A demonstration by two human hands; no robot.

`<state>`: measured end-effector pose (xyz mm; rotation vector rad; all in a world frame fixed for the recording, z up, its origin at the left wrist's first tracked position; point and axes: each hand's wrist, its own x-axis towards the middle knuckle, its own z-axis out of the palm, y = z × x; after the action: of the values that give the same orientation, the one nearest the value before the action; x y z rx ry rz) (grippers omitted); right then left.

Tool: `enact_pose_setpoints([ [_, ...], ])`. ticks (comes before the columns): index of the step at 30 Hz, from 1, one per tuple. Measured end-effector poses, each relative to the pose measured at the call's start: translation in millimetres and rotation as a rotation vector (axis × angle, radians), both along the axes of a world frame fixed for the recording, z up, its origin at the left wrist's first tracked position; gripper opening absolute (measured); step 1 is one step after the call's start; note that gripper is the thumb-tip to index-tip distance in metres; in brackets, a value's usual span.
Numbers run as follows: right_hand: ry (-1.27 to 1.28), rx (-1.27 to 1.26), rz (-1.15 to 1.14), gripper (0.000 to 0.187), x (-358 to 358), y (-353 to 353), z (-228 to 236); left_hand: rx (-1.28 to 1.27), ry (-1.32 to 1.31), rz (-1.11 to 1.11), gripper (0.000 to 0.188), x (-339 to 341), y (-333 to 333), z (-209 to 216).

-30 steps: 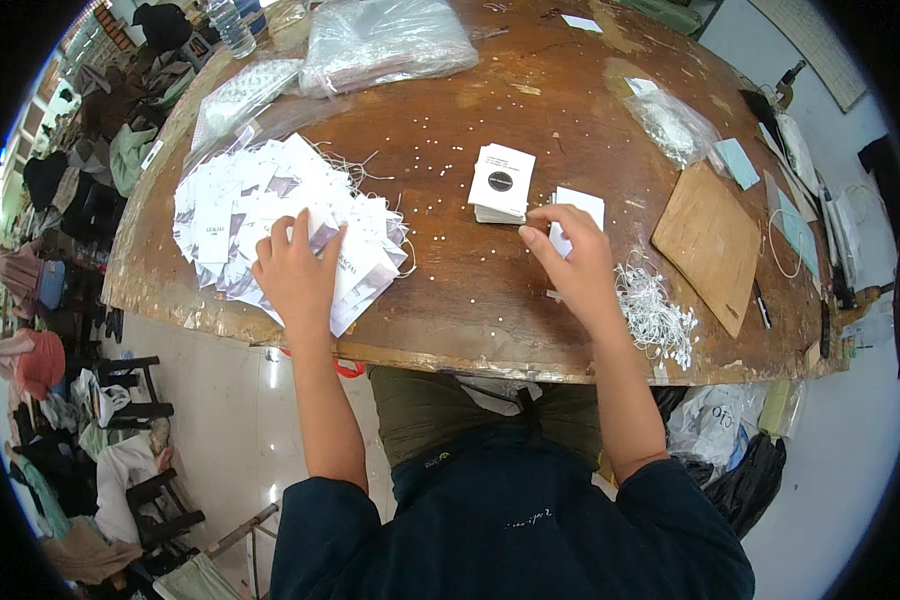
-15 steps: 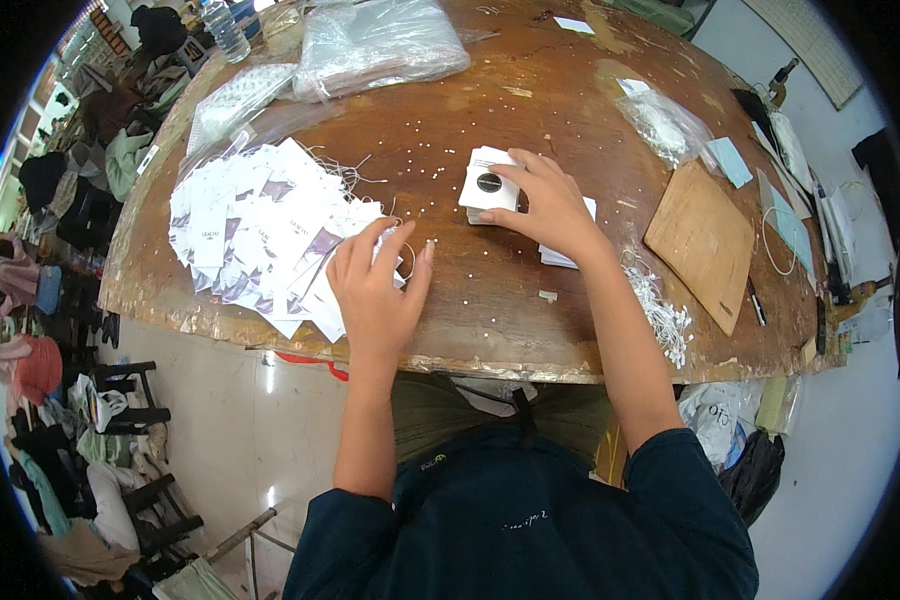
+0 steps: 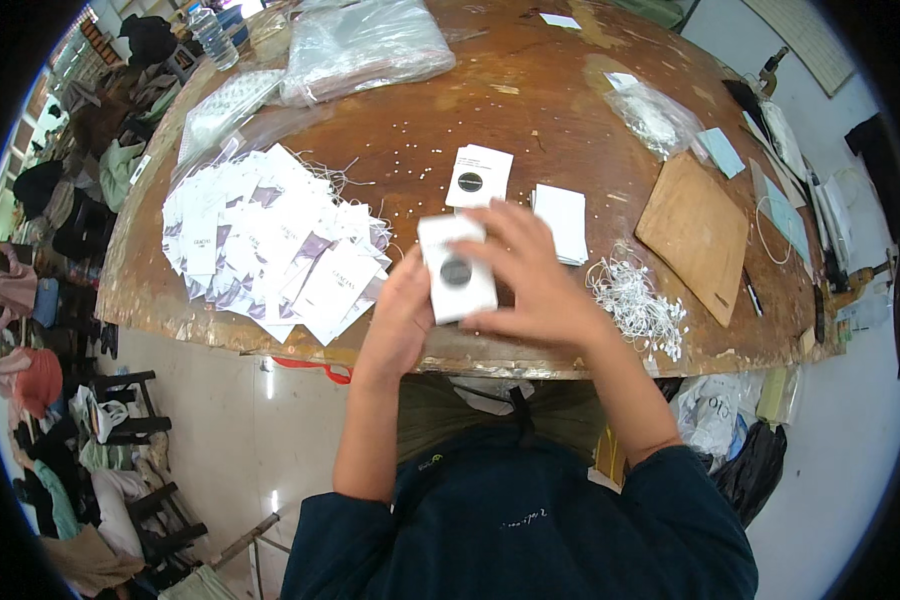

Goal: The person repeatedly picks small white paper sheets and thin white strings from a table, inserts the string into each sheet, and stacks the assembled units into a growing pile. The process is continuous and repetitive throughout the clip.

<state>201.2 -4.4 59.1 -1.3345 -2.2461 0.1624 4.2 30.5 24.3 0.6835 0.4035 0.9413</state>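
Between my two hands, above the near edge of the table, is a small stack of white hang tags (image 3: pixel 457 285) with a dark round mark on its top. My left hand (image 3: pixel 402 310) grips its left side. My right hand (image 3: pixel 525 275), slightly smeared by motion, closes on its right side and top. Just beyond lies another stack of tags (image 3: pixel 480 170) with the same dark circle. A pile of blank-faced white cards (image 3: pixel 562 222) sits to its right. Left of my hands spreads a large heap of strung white and purple tags (image 3: pixel 270 240).
A tangle of white strings (image 3: pixel 638 305) lies right of my hands, beside a wooden board (image 3: pixel 695 240) and a pen (image 3: pixel 752 292). Plastic bags (image 3: pixel 365 50) and a water bottle (image 3: pixel 211 35) stand at the far left. Small white bits dot the table (image 3: pixel 560 110).
My right hand has taken tags from the far stack and drawn them nearer. My left hand has moved right and closed on them; part of the stack stays behind.
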Motion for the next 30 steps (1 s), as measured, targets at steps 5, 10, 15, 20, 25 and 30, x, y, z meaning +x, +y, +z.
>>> enact_pose_setpoints([
  [5, 0.223, -0.105, -0.32, 0.086, 53, -8, -19, 0.021, 0.239, 0.039, 0.03, 7, -11, -16],
  [10, -0.048, -0.295, -0.438, 0.081, 112, 10, -40, 0.007, 0.282, -0.002, 0.028, 8, -13, -28],
  [15, -0.011, -0.355, -0.44, 0.077, 110, 10, -42, 0.011, 0.274, 0.009, 0.029, 6, -15, -29],
  [20, 0.0, -0.337, -0.454, 0.077, 106, 8, -35, 0.009, 0.271, 0.016, 0.029, 6, -14, -32],
  [25, -0.071, -0.268, -0.436, 0.075, 105, 4, -35, 0.005, 0.264, 0.038, 0.03, 7, -12, -37],
  [30, 0.019, -0.292, -0.416, 0.068, 108, 4, -34, 0.018, 0.273, 0.031, 0.031, 6, -12, -38],
])
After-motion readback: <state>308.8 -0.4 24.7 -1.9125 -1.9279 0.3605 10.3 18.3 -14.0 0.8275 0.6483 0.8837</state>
